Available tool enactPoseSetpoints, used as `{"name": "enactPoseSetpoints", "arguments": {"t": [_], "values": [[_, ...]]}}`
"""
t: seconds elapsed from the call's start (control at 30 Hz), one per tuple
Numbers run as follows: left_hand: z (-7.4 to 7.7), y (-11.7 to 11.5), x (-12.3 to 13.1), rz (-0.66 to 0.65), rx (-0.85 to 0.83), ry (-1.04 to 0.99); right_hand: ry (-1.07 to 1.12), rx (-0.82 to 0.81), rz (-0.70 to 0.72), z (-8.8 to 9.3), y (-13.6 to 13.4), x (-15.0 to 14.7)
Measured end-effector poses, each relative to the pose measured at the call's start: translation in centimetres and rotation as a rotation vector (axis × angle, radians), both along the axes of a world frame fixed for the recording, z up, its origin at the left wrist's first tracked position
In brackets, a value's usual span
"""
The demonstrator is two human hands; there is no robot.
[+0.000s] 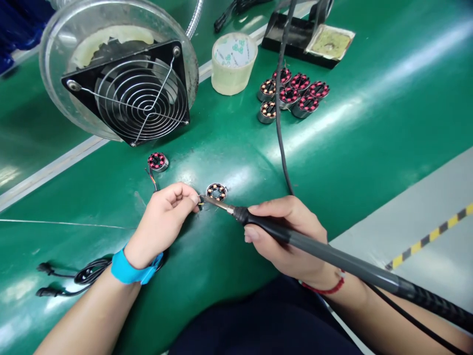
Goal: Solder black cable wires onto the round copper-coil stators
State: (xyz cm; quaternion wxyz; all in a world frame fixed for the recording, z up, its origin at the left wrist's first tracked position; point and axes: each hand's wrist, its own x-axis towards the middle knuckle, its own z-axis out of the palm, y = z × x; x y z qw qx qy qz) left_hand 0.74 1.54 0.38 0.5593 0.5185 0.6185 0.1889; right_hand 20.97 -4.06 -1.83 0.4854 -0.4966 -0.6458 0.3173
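Note:
My right hand (291, 236) is wrapped round the dark handle of a soldering iron (266, 229), whose metal tip points left. That tip meets a thin wire end (200, 202) pinched between the thumb and forefinger of my left hand (164, 217). Just beyond the tip lies a small ring-shaped motor stator (216, 191) with copper-coloured windings. Whether tip and stator touch, I cannot tell. Behind my left hand sits a stator with pink-red windings (158, 161), and coloured wires (152, 178) run from near it toward my hand.
A caged fan (148, 106) stands at the upper left, beside a tape roll (232, 66). Several stators (288, 96) cluster near the iron stand (284, 37) and its sponge (330, 41). The iron's cable (281, 123) hangs across the view. Black connector cables (88, 273) lie lower left.

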Motion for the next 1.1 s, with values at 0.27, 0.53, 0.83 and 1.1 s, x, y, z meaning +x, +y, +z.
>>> {"name": "enactPoseSetpoints", "arguments": {"t": [0.27, 0.53, 0.83, 1.1], "values": [[0.0, 0.1, 0.1, 0.000, 0.007, 0.001, 0.038, 0.008, 0.007, -0.3, 0.3, 0.0], [0.3, 0.0, 0.2, -0.011, 0.016, -0.010, -0.090, 0.040, 0.236, 1.5, 3.2, -0.6], [0.0, -0.1, 0.0, 0.021, -0.027, -0.054, -0.073, 0.122, 0.028, 1.0, 2.6, -1.3], [-0.5, -0.2, -0.2, 0.062, -0.008, -0.093, 0.042, 0.048, -0.046, -0.4, 1.0, -0.5]]}}
